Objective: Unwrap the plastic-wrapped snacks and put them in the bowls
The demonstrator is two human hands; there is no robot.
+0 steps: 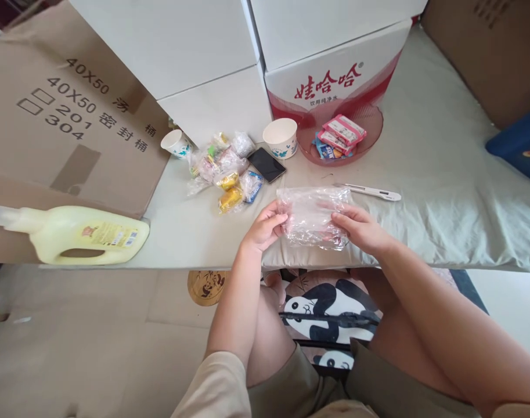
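Observation:
A clear, crinkled plastic bag (310,217) is stretched flat between my two hands at the front edge of the cloth-covered surface. My left hand (266,226) pinches its left side, thumb on top. On the right side, my right hand (361,228) grips it the same way, with some fingers behind the film. Just beyond the bag lies a white utility knife (371,191). A dark phone (267,165) rests farther back, beside a heap of small wrapped packets (223,159), some of them yellow (230,198).
A pink glass bowl (373,136) holds several small packets. Near it stand a white paper bowl (280,138) and a paper cup (176,143). White cartons (330,87) rise behind. At left are a brown box (82,110) and a yellow bottle (90,232) lying sideways.

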